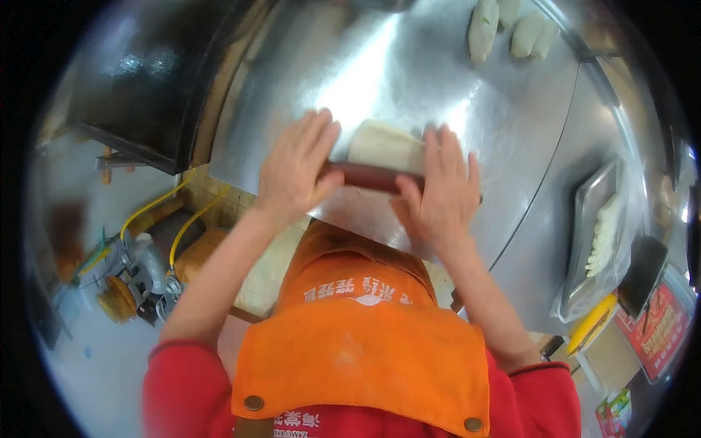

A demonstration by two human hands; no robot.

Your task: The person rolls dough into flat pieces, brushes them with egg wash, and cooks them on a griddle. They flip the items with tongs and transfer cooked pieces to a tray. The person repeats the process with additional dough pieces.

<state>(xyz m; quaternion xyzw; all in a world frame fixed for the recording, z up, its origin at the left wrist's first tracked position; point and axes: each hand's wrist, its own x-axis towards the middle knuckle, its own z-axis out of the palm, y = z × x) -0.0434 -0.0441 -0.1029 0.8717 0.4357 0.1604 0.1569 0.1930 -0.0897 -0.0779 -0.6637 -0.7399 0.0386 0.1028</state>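
A dark red-brown rolling pin [378, 177] lies crosswise on the stainless steel worktop [509, 164], over the near part of a flat piece of pale dough [383, 143]. My left hand [298, 161] rests on the pin's left end with the fingers stretched forward. On its right end lies my right hand [444, 180], palm down, fingers also extended. Both hands press on the pin from above rather than wrap round it, and each thumb points inward along it. The hands are slightly blurred. Beyond the pin most of the dough shows; a narrow strip shows on the near side.
Several shaped dough pieces [483, 30] lie at the worktop's far right. A metal tray [578, 246] with dough and clear plastic stands at the right, near a yellow object [591, 324]. A dark appliance [142, 71] stands at the left, with yellow hoses [191, 222] below it.
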